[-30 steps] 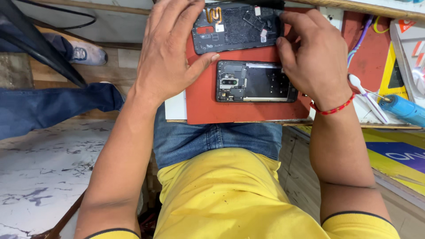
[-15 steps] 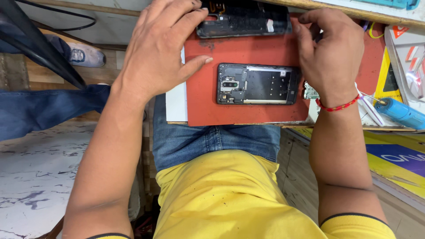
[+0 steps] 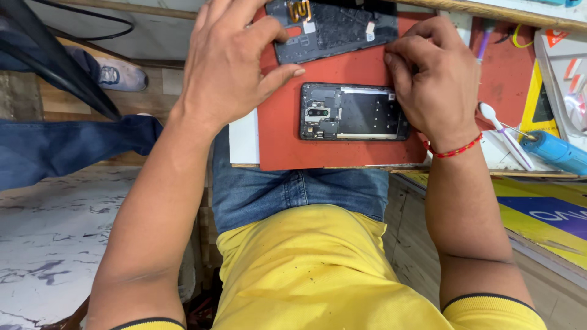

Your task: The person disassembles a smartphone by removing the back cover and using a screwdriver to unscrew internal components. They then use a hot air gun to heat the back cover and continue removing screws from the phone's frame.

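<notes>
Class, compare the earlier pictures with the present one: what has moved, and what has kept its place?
The dark phone panel under the left hand shifted back and forth near the mat's far edge. The right hand slid down beside the opened phone. That phone stayed flat on the red mat; both hands keep touching the parts.

I'm seeing a matt red rubbery mat (image 3: 342, 150) under a dark plastic phone frame (image 3: 353, 112) with dull metal shielding. The phone back panel (image 3: 333, 27) above looks black and dusty. Glossy blue plastic tool (image 3: 557, 151), smooth white plastic spoon (image 3: 498, 125), worn wooden tabletop (image 3: 489, 8) edge.
</notes>
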